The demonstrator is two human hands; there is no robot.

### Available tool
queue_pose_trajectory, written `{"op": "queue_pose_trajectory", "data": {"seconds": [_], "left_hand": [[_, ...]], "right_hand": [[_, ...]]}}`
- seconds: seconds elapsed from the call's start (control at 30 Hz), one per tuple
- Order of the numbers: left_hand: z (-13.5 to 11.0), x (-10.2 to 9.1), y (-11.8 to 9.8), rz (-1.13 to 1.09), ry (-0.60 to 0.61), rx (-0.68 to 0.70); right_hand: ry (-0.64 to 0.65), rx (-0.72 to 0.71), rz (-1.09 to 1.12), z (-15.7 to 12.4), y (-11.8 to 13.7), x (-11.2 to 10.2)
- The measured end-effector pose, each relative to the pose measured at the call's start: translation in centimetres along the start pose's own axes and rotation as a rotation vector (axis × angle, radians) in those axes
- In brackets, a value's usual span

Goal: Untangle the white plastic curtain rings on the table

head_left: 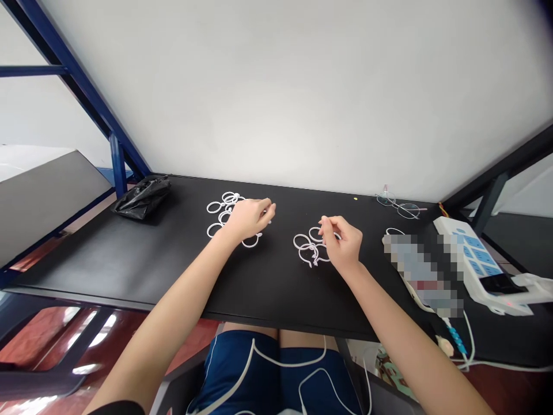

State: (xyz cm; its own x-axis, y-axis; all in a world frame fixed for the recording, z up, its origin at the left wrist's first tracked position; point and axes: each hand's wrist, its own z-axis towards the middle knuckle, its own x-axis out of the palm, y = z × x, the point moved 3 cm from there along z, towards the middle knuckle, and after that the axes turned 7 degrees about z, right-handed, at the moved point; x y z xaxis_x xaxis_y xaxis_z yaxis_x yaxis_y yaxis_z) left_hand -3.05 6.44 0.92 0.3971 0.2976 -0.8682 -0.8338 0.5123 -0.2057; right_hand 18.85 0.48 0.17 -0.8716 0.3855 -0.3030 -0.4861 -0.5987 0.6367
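Observation:
My left hand hovers over the right side of a loose group of white plastic rings with small tabs. Its fingers are curled together, and a bit of white shows by the fingertips. Whether that piece is held or lies behind them, I cannot tell. Further right, my right hand is closed in a pinch, thumb against the bent fingers. What it pinches, if anything, is hidden. Beside and partly behind it lies a second, smaller group of white rings, some overlapping. My hands are apart, and each covers part of its group.
A black plastic bag lies at the left of the black table. At the right are eyeglasses, a blurred-out phone with a cable, and a white power strip. A pale wall rises behind.

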Motion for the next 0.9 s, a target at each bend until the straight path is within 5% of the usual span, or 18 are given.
{"op": "queue_pose_trajectory", "data": {"seconds": [0.17, 0.5, 0.9], "left_hand": [[0.1, 1.3, 1.8, 0.168, 0.159, -0.045], [0.0, 1.4, 1.8, 0.274, 0.202, -0.072], [0.1, 1.0, 1.8, 0.271, 0.149, -0.115]], "right_hand": [[0.063, 0.033, -0.061, 0.2, -0.9, 0.3], [0.445, 0.042, -0.170, -0.7, -1.5, 2.2], [0.509, 0.100, -0.162, -0.9, -1.9, 2.6]]}}
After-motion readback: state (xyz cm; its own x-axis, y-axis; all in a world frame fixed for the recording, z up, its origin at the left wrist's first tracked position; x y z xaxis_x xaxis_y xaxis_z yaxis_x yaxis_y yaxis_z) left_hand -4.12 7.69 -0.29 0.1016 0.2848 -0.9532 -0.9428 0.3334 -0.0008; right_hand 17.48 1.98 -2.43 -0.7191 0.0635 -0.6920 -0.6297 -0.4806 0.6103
